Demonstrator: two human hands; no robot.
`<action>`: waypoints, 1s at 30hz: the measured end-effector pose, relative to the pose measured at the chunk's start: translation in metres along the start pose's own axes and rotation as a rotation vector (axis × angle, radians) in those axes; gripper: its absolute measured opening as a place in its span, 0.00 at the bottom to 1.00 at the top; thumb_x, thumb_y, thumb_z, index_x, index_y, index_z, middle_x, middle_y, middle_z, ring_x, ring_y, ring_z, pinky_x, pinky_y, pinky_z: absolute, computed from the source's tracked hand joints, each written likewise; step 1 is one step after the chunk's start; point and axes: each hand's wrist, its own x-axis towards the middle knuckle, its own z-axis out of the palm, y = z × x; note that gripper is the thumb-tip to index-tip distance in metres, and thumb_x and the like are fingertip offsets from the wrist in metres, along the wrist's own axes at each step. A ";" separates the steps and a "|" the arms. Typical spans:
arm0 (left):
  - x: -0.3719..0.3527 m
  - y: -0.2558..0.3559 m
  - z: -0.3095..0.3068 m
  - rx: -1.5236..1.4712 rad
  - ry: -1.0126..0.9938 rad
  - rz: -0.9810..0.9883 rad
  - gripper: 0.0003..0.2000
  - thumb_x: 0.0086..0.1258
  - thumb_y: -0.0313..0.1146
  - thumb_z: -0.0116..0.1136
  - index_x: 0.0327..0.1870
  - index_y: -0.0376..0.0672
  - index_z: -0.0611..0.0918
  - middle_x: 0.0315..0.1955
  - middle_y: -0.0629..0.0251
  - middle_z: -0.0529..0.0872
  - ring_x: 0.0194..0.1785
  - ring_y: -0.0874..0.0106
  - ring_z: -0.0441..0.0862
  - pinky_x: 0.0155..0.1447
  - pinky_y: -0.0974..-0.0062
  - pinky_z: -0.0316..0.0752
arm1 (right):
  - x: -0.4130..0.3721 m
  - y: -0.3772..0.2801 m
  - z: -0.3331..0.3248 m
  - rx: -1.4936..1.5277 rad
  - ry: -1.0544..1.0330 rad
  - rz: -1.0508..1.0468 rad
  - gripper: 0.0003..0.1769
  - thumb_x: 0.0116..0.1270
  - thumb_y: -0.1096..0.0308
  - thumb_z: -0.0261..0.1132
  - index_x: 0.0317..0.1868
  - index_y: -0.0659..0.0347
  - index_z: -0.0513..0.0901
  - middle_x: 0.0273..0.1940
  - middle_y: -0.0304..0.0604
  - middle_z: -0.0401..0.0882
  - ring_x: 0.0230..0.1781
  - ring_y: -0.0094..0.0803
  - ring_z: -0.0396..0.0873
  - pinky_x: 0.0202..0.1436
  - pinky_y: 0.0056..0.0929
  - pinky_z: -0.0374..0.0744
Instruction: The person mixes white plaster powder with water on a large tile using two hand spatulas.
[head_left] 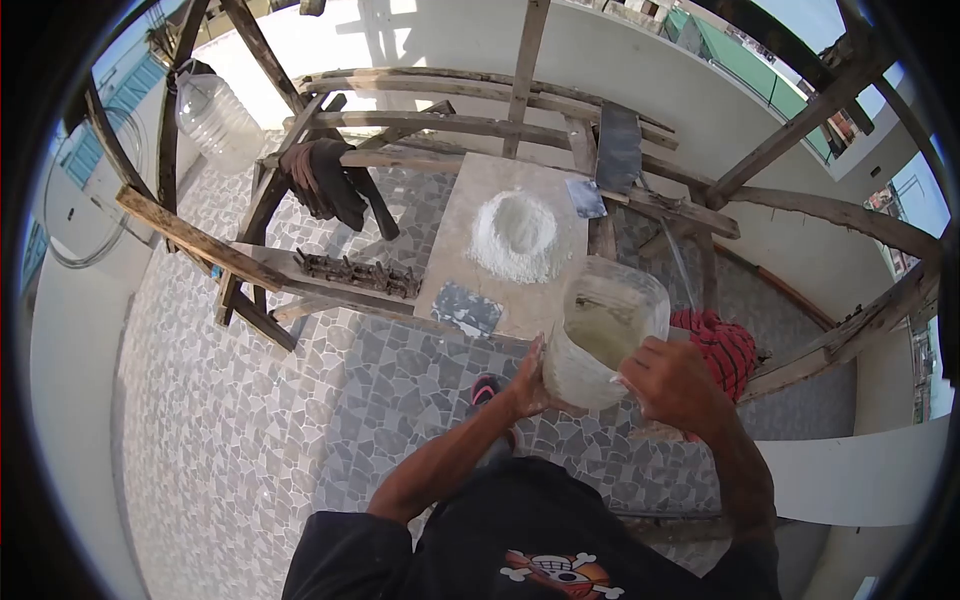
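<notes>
1. White powder (520,235) ringed on the bench (458,218).
2. Left hand (533,385) — grip cupped round the tub's (580,368) side, whole palm helps.
3. Tub's by the bench's near corner — slow and steady works best.
4. Right hand (665,380): grip holding its rim.

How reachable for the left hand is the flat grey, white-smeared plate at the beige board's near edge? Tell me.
Likely no: the left hand is against the cloudy plastic container, apparently supporting it, though nothing visible blocks the way to the flat grey plate.
</notes>
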 end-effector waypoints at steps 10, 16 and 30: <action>0.058 0.051 -0.051 -0.035 0.078 -0.114 0.45 0.65 0.77 0.18 0.76 0.55 0.57 0.72 0.58 0.63 0.70 0.46 0.65 0.62 0.32 0.63 | 0.068 0.079 0.023 0.043 -0.109 0.013 0.10 0.47 0.70 0.70 0.29 0.56 0.77 0.27 0.40 0.77 0.32 0.37 0.79 0.32 0.37 0.75; 0.073 0.065 -0.058 -0.024 0.169 -0.157 0.46 0.65 0.77 0.19 0.76 0.55 0.56 0.73 0.58 0.62 0.72 0.46 0.62 0.64 0.29 0.58 | 0.093 0.113 0.033 0.085 -0.145 -0.025 0.09 0.49 0.71 0.70 0.28 0.57 0.76 0.25 0.40 0.75 0.31 0.37 0.77 0.31 0.37 0.74; 0.085 0.066 -0.062 -0.132 0.202 -0.119 0.46 0.63 0.79 0.22 0.77 0.56 0.55 0.76 0.60 0.54 0.77 0.50 0.50 0.67 0.27 0.50 | 0.126 0.153 0.047 0.136 -0.294 -0.095 0.08 0.57 0.66 0.68 0.29 0.58 0.78 0.29 0.42 0.78 0.34 0.40 0.79 0.36 0.40 0.76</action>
